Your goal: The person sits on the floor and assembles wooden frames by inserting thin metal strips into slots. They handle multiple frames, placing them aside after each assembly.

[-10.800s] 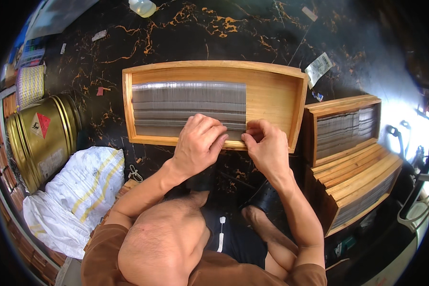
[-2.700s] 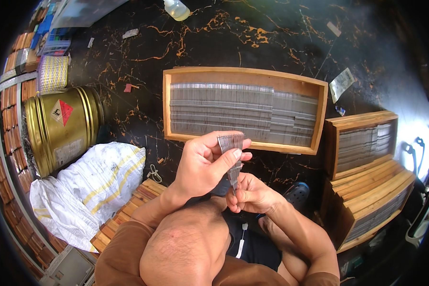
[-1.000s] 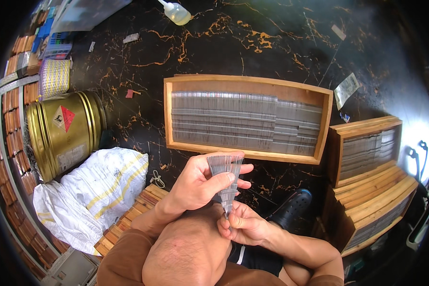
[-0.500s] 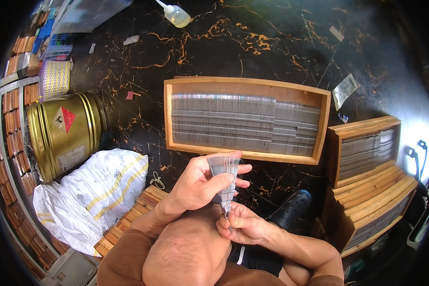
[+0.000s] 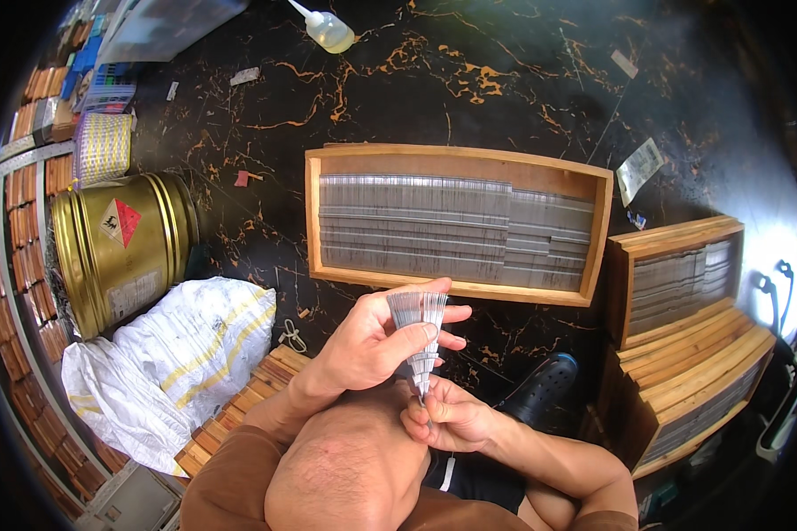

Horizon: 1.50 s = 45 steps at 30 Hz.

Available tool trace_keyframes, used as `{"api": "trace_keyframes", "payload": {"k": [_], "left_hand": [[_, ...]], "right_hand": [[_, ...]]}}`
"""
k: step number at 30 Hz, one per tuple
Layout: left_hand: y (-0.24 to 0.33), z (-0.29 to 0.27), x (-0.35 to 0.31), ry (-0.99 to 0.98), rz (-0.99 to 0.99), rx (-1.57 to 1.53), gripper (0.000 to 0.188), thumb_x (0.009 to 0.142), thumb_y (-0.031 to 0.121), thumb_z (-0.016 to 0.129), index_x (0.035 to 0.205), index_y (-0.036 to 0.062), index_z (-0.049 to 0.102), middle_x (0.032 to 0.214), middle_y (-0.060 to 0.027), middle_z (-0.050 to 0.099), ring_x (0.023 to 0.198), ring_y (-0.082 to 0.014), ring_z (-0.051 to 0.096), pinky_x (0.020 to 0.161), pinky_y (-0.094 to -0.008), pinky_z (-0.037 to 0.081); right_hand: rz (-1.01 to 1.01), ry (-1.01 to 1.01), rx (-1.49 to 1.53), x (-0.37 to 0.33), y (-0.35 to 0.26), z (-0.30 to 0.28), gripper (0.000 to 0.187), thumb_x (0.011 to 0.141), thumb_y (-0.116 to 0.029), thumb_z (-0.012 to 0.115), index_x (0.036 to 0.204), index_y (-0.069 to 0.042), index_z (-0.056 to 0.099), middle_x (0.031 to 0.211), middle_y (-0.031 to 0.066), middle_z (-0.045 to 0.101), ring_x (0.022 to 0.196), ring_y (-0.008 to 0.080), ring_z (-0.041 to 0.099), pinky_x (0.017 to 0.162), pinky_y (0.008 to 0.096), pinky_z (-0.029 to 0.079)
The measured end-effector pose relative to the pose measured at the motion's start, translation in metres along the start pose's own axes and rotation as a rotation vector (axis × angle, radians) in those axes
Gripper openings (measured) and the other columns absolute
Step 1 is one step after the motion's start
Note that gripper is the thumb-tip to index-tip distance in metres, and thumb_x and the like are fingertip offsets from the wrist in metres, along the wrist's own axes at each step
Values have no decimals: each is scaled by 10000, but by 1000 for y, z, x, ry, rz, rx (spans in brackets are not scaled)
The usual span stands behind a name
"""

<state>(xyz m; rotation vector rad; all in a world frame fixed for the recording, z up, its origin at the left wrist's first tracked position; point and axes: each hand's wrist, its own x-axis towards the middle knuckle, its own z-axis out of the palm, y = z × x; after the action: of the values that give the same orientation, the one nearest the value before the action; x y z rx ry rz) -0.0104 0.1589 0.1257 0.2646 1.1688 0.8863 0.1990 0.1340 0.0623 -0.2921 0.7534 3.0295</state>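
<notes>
A fanned bundle of thin grey metal strips (image 5: 409, 310) is held upright between my two hands. My left hand (image 5: 372, 341) grips its wide upper part, with the thumb laid across the front and the other fingers behind. At the narrow lower end, the thumb and fingers of my right hand (image 5: 447, 414) pinch the strips together. Just beyond my left hand lies a shallow wooden tray (image 5: 460, 285). It holds tightly packed rows of similar grey strips (image 5: 416, 221), lower toward the right side.
More wooden trays (image 5: 682, 354) of strips are stacked at the right. To the left stand a gold metal drum (image 5: 119, 248) and a crumpled white sack (image 5: 173, 372). A squeeze bottle (image 5: 330, 34) lies at the far edge. A black clog (image 5: 540, 389) rests on the dark marbled floor (image 5: 398, 97).
The fan has spread slightly, and a light gap now shows between strips near its right side. Both hands keep almost the same place and hold.
</notes>
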Motion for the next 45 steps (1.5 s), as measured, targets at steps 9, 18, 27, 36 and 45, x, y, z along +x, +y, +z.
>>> {"api": "trace_keyframes", "payload": {"k": [9, 18, 27, 36, 45], "left_hand": [[0, -1, -1, -28, 9, 14, 594, 1028, 96, 557, 1568, -35, 346, 1403, -241, 617, 1129, -286, 708, 873, -344, 605], [-3, -3, -1, -58, 43, 16, 592, 1026, 115, 580, 1569, 3, 373, 1408, -256, 607, 1160, -332, 697, 899, -401, 619], [1, -3, -3, -93, 5, -12, 629, 1041, 104, 555, 1601, -7, 290, 1446, -240, 584, 1170, -286, 689, 930, -370, 590], [-19, -11, 10, -82, 182, -194, 608, 1060, 183, 593, 1570, -17, 329, 1423, -264, 580, 1234, -329, 645, 1044, -421, 538], [-24, -8, 16, 334, 237, 26, 229, 1019, 115, 669, 1213, -7, 681, 1049, -130, 773, 932, -188, 754, 769, -290, 618]], "right_hand": [[-10, -23, 0, 0, 0, 1, 252, 1018, -256, 679, 1151, -103, 528, 954, 28, 647, 864, 161, 595, 762, 266, 488], [-19, -30, -6, 0, 0, 2, 248, 1022, -249, 671, 1161, -102, 528, 950, 27, 647, 863, 163, 594, 765, 270, 487], [-3, -64, -42, 1, -2, -1, 256, 1023, -247, 669, 1180, -103, 526, 964, 39, 656, 865, 170, 601, 765, 273, 486], [-276, 369, -725, 12, -41, 35, 209, 954, -38, 732, 914, -57, 528, 860, 161, 725, 750, 209, 715, 668, 314, 591], [-484, 732, -1593, 14, -68, 52, 211, 895, -35, 784, 894, 13, 579, 767, 120, 709, 709, 133, 696, 627, 297, 555]]}}
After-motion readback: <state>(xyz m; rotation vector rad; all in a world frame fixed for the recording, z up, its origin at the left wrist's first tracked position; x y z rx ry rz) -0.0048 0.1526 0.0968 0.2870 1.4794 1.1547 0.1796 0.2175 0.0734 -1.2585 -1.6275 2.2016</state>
